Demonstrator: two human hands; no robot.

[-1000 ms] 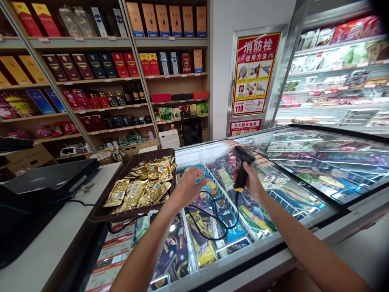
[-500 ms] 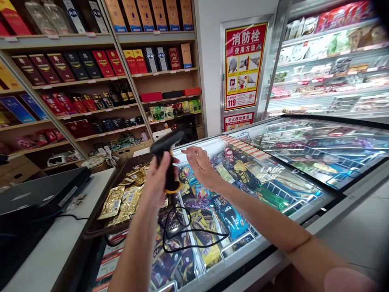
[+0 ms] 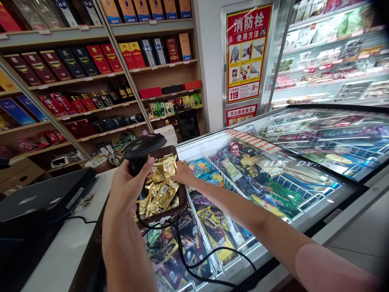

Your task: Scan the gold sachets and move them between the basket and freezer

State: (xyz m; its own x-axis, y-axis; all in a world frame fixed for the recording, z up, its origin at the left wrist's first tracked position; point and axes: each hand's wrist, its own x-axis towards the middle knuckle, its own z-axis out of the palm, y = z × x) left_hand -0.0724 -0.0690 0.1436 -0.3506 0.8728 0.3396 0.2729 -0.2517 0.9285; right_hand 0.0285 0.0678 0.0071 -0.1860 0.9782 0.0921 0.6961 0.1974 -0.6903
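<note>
My left hand [image 3: 129,182] is wrapped round the handle of a black barcode scanner [image 3: 144,146], held up with its head pointing away from me. A black cable [image 3: 179,243] loops down from it. Behind the scanner is a dark brown woven basket [image 3: 184,196] full of gold foil packets [image 3: 162,194]. My right hand [image 3: 184,173] is at the basket's right side, fingers bent over the rim and touching the packets inside. My left hand and the scanner hide the basket's left part.
The basket rests on a glass-topped chest freezer [image 3: 285,227] holding wire baskets of ice cream packs [image 3: 215,231]. On the left, a counter [image 3: 51,251] carries a black flat device [image 3: 45,194]. Shelves of boxes [image 3: 75,61] stand behind; a refrigerated display [image 3: 331,61] is at right.
My right hand has moved left and down from above the freezer to the basket's rim. The basket has shifted right. My left hand has moved left with the scanner.
</note>
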